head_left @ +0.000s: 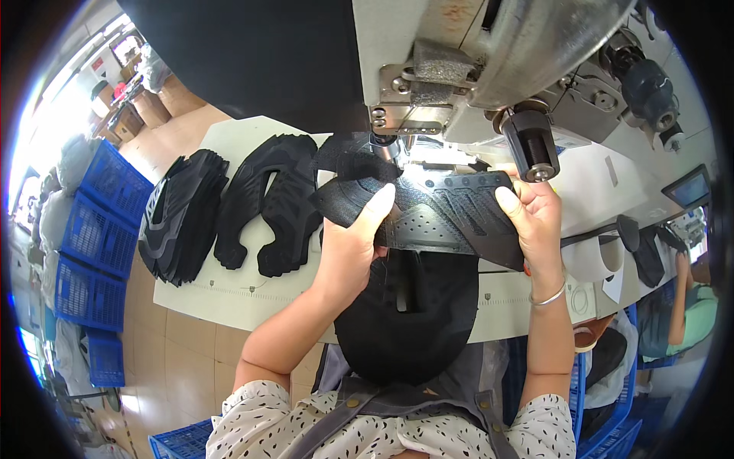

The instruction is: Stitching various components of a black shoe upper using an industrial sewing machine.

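Note:
A black shoe upper [432, 226], with perforations and ribbed stripes, is stretched between my two hands under the sewing machine's lit needle area [390, 149]. My left hand [348, 249] pinches its left part, thumb on top and fingers hidden beneath. At the right end my right hand [541, 222] grips the edge, also thumb on top. The upper's left portion curls up close to the presser foot; exact contact there cannot be made out. Below my hands, another black shoe-upper piece [455, 306] with a slot hangs over the table's front edge toward my lap.
Left on the white table [229, 294] lie two stacks of black shoe uppers [294, 180]. The machine head [428, 46] overhangs the work. Blue crates [92, 237] are piled far left. At right are a cone-like white roll [600, 256], a small screen [686, 187] and another person's arm [679, 306].

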Motion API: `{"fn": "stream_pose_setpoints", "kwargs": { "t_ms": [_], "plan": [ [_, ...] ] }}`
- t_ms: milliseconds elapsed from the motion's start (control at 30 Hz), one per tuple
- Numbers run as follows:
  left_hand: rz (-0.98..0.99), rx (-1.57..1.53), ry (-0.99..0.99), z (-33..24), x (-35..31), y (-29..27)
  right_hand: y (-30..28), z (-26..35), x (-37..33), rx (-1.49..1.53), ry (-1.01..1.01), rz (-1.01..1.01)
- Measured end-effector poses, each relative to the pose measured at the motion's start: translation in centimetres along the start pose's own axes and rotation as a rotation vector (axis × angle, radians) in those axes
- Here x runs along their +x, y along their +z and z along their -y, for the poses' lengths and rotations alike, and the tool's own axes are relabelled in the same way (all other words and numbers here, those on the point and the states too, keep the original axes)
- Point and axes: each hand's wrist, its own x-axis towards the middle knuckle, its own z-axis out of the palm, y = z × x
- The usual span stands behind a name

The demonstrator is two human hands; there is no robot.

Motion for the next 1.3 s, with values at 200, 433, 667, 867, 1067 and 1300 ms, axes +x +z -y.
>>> {"fn": "stream_pose_setpoints", "kwargs": {
  "t_ms": [200,433,667,867,1067,1300],
  "plan": [
    [0.086,0.022,-0.016,-0.3,0.4,-0.2,-0.5,-0.4,-0.5,-0.148,-0.072,0.01],
    [0.095,0.122,-0.027,-1.6,1.6,-0.7,0.4,0.4,-0.7,-0.084,-0.056,0.009],
    [0.038,0.112,0.01,-1.2,1.1,-0.5,1.1,0.5,-1.3,-0.033,-0.005,-0.017],
    [0.26,0.18,-0.017,-0.4,-0.7,-0.9,1.0,1.0,-2.7,-0.098,0.029,-0.001],
    [0.267,0.129,-0.032,1.0,-3.4,0.1,2.8,1.9,-5.3,-0.104,0.166,0.002],
    [0.284,0.03,-0.08,0.7,-5.4,-0.9,1.4,0.9,-7.7,-0.315,-0.237,-0.01]
  ]
}}
